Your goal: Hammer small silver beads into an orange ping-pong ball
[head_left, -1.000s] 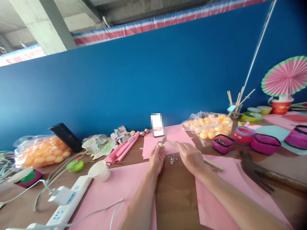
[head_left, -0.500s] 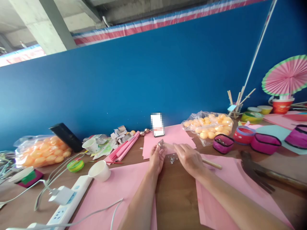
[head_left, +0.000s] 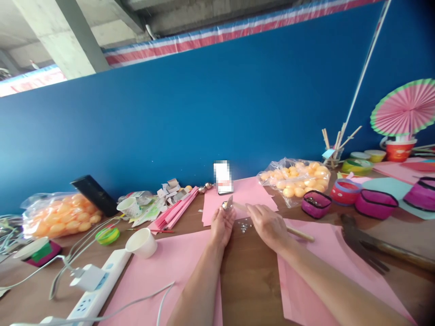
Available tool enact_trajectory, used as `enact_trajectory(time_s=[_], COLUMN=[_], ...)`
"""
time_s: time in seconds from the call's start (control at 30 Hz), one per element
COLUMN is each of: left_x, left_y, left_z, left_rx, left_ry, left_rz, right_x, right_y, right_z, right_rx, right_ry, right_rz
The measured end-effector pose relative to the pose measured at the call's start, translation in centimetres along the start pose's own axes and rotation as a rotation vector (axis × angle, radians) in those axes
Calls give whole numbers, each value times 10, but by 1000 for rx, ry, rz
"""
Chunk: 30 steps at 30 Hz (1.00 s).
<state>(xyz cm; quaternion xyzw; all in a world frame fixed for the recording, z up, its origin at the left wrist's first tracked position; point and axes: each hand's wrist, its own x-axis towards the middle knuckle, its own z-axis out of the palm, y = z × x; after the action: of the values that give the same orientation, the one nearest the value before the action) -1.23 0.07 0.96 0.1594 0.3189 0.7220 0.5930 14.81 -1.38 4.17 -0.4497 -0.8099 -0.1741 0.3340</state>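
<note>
My left hand (head_left: 222, 225) is raised over the brown table (head_left: 249, 271), its fingers pinched round a small shiny ball-like piece (head_left: 225, 205) at the fingertips. My right hand (head_left: 267, 224) is closed on a wooden stick (head_left: 299, 233) whose far end reaches toward that piece. A little heap of small silver bits (head_left: 243, 224) lies on the table between the two hands. Pink paper sheets (head_left: 170, 271) lie under and beside my forearms.
A phone (head_left: 223, 177) leans on the blue wall. Bags of orange balls (head_left: 295, 177) (head_left: 56, 215) sit right and left. White paper cups (head_left: 142, 242), a power strip (head_left: 91, 294) with cables, magenta pouches (head_left: 375, 203), a hammer (head_left: 367, 244) and a pink paper fan (head_left: 403, 108) surround the work spot.
The hands stay almost still; the stick's tip and the shiny piece shift slightly at the left fingertips.
</note>
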Motion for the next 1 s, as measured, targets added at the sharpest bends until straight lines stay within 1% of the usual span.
enact_trajectory(time_s=[0.2,0.37,0.5,0.6,0.67,0.77,0.87,1.0], left_x=[1,2,1,0,-1,-3,-4,-5], left_y=[2,5,5,3,2,2,3,5], left_z=[1,3,2,1,1,1,0,1], left_rx=[-52,-98,-61,-50,-39,-7,8,4], left_ry=[3,25,-40,-56,-63,-104,-143,-146], left_rz=[-52,-104,-83,-63,-55,-39,-41,-66], right_x=[0,0,1,1,1,0,0,0], right_y=[1,3,4,4,4,5,5,6], right_z=[1,1,0,-1,-1,2,3,3], right_rx=[-14,-11,-18,-22,-27,-36,-29,-31], right_ry=[-11,-35,-22,-34,-19,-6,-33,-28], right_rz=[60,54,56,45,48,64,71,89])
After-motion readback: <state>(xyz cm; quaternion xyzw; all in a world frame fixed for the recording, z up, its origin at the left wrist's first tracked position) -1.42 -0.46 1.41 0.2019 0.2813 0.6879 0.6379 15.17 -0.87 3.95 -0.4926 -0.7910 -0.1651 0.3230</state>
